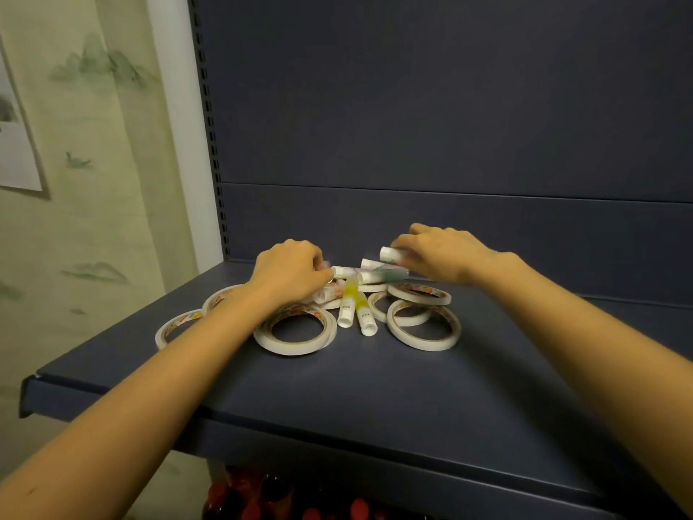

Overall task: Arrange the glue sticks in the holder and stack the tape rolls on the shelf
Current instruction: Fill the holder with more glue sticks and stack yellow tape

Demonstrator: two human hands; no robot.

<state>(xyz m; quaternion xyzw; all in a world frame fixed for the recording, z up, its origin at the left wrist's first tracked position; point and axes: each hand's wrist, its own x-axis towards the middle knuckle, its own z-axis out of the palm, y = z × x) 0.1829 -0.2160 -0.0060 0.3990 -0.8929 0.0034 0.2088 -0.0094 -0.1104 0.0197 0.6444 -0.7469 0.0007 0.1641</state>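
My forearms [180, 373] reach over the shelf [375, 392] to the heap amid tape rolls [296, 334], where my right hand [442, 257] pinches one glue stick [390, 254] held crosswise, my left hand [288, 270] curls its fingers onto a second stick [343, 272], and two yellow sticks [356, 313] between them point toward me.

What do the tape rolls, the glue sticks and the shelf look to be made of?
The tape rolls: seemingly paper-backed tape, matte cream, wound on thin cores with printed inner faces. The glue sticks: plastic, likely; smooth white caps, translucent tinted barrels. The shelf: probably painted sheet metal; even dark blue matte surface, folded front lip.
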